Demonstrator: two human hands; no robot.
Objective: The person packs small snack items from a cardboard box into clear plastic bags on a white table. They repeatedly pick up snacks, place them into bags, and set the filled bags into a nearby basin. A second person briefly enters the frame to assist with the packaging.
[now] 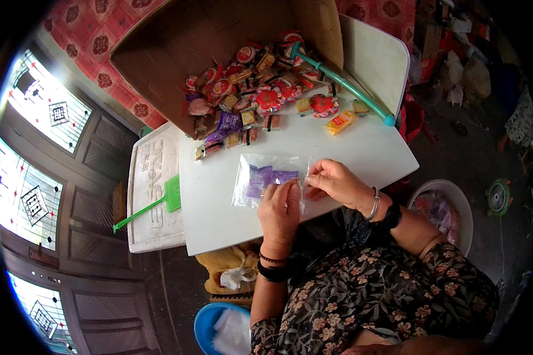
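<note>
On the white table lies a clear plastic bag (241,186) with purple snack packets (259,178) inside it. My left hand (280,206) rests over the bag's near part, its fingers bent at the open-looking end. At the bag's right edge, my right hand (333,179) pinches the film between thumb and forefinger. Beyond the bag, a tipped cardboard box (160,66) spills many small wrapped snacks (248,117) onto the table. A yellow snack packet (340,122) and a red flower-shaped item (324,105) lie to their right.
A teal plastic tube with a T-shaped end (351,86) leans across the box's right side. A green fly swatter (173,193) lies at the left over a white foam box lid (153,208). Below stand a blue basin (203,326) with plastic bags and a white tub (466,213) of packed items.
</note>
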